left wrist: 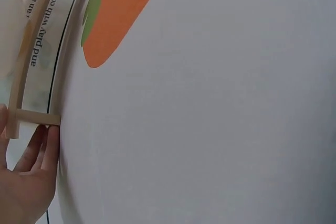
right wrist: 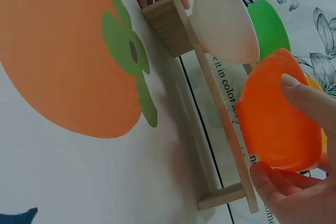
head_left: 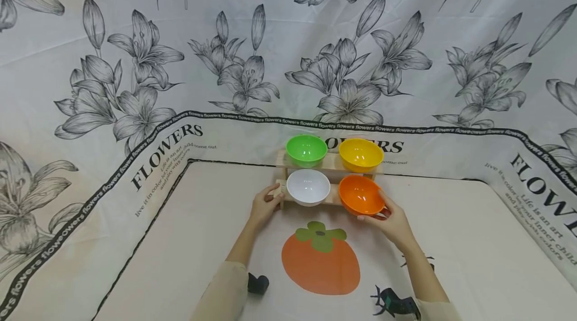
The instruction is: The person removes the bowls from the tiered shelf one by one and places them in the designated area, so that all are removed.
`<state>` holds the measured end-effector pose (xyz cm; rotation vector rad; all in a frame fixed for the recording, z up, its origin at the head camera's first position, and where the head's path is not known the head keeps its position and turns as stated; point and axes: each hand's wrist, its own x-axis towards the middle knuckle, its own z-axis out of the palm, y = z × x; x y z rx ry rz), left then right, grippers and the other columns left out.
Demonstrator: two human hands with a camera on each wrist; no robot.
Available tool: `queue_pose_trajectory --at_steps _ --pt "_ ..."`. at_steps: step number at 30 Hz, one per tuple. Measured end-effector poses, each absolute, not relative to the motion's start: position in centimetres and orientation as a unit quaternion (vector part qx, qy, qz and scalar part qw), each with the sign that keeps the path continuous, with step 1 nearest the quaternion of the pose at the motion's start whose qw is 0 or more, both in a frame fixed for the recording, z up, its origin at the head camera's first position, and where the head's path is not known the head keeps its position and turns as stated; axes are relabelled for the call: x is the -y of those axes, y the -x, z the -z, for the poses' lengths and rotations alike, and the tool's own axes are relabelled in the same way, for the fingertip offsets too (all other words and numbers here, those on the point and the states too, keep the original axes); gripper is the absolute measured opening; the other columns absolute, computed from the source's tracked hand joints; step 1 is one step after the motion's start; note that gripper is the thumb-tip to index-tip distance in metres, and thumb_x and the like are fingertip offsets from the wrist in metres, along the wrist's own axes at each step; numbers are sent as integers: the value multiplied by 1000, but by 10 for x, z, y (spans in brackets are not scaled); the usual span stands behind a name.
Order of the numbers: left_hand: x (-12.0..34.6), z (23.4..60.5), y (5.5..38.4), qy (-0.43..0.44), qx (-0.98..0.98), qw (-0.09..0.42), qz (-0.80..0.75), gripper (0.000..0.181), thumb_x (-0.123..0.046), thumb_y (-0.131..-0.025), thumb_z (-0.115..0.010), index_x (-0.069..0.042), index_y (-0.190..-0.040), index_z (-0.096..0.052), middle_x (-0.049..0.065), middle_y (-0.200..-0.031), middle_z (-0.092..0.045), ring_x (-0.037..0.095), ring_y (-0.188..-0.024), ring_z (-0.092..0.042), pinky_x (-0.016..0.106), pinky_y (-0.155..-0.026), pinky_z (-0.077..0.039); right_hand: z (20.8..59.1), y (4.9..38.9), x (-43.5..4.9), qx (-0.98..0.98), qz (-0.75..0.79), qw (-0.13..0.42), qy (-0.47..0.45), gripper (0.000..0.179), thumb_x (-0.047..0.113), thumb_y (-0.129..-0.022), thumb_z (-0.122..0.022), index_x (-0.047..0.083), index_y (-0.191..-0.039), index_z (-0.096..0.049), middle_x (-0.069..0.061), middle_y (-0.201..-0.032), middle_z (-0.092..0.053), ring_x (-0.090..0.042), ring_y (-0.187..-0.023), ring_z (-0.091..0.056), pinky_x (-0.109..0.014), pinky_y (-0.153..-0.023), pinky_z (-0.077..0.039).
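A two-tier wooden rack [head_left: 334,196] carries a green bowl [head_left: 306,150] and a yellow bowl [head_left: 360,154] on its upper tier. On the lower tier at left sits a white bowl [head_left: 308,187]. My left hand [head_left: 263,207] grips the rack's left end, thumb and fingers on either side of the wood in the left wrist view. At the lower tier's right, my right hand [head_left: 395,222] holds an orange bowl [right wrist: 281,114], thumb on one side and fingers on the other. Whether this bowl touches the rack I cannot tell.
The rack stands at the back of a pale tabletop [head_left: 203,211], near the flower-printed cloth [head_left: 252,140]. A flat orange persimmon picture [head_left: 320,263] lies in front of it. Dark printed shapes [head_left: 396,303] show near both forearms.
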<state>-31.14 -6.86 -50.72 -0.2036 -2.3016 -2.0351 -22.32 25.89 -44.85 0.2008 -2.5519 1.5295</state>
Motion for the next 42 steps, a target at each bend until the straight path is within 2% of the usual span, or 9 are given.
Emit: queue_pose_trajectory --at_steps 7,15,21,25,31,36,39,42 --pt "69 507 314 48 739 10 672 47 -18 -90 -65 -1 -132 -52 25 -103 -65 25 -87 -65 35 -74 -58 446 208 -256 853 -514 63 -73 90 18 -80 -77 -3 -147 -21 -26 -148 -29 -41 -119 -47 -30 -92 -49" --pt "69 504 313 54 719 8 692 47 -9 -88 -64 3 -132 -50 28 -107 -63 24 -89 -64 34 -75 -58 452 192 -248 835 -539 50 -97 89 13 -78 -78 -4 -147 -23 -27 -146 -32 -42 -117 -49 -15 -87 -48" --pt "69 505 315 59 717 10 694 49 -8 -88 -64 3 -133 -49 30 -111 -61 25 -95 -63 32 -79 -57 465 183 -237 817 -569 23 -95 90 8 -75 -79 -6 -145 -25 -29 -146 -30 -43 -115 -50 -20 -87 -50" --pt "70 503 315 73 715 14 696 49 -7 -89 -64 7 -133 -47 32 -112 -60 29 -98 -62 34 -82 -56 472 182 -230 808 -583 -4 -90 91 8 -73 -80 -6 -145 -26 -29 -148 -27 -43 -115 -50 -28 -89 -52" --pt "70 481 301 88 718 7 690 48 -3 -89 -61 12 -132 -45 35 -112 -58 33 -100 -61 36 -85 -55 477 182 -218 803 -588 -30 -96 90 8 -73 -80 -6 -145 -26 -27 -149 -27 -43 -118 -49 -35 -92 -50" --pt "70 477 297 86 719 3 690 48 -3 -89 -61 11 -133 -44 34 -113 -58 31 -100 -61 33 -84 -54 479 185 -206 803 -585 -37 -108 89 10 -74 -80 -5 -145 -28 -25 -149 -28 -41 -119 -49 -35 -92 -51" --pt "71 486 303 82 713 1 696 49 -4 -89 -62 9 -133 -45 33 -112 -59 27 -97 -62 33 -83 -55 481 187 -200 808 -577 -38 -113 88 13 -74 -80 -4 -144 -29 -24 -148 -31 -39 -119 -50 -34 -92 -51" --pt "70 499 312 72 706 1 705 49 -6 -88 -64 6 -133 -47 31 -112 -60 22 -95 -62 28 -81 -54 483 188 -195 809 -573 -35 -127 89 12 -73 -81 -6 -143 -31 -25 -145 -35 -39 -116 -52 -35 -92 -51"
